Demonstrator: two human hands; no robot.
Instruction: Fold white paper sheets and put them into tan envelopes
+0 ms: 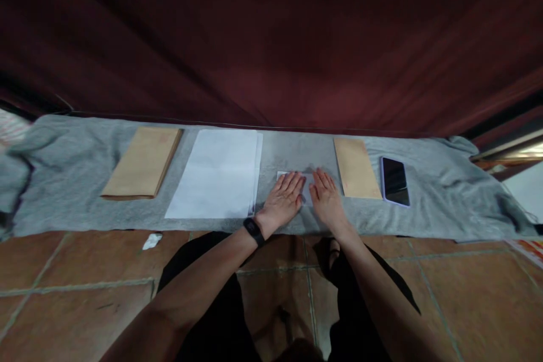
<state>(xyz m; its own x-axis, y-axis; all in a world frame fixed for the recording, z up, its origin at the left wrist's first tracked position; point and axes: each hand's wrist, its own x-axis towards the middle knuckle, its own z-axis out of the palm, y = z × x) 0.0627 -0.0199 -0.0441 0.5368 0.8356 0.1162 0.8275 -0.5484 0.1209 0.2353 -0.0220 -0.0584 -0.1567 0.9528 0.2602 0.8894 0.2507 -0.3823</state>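
My left hand (285, 196) and my right hand (325, 195) lie flat side by side, fingers stretched out, pressing on a small folded white paper (306, 176) on a grey cloth (63, 181). Most of the paper is hidden under my palms. A black band sits on my left wrist. A stack of white sheets (218, 172) lies just left of my left hand. A brown envelope (355, 167) lies just right of my right hand.
A second, larger stack of brown envelopes (144, 161) rests at the cloth's left. A phone (395, 181) lies screen up beside the right envelope. A dark red curtain hangs behind. Brown floor tiles and a white paper scrap (151, 241) are in front.
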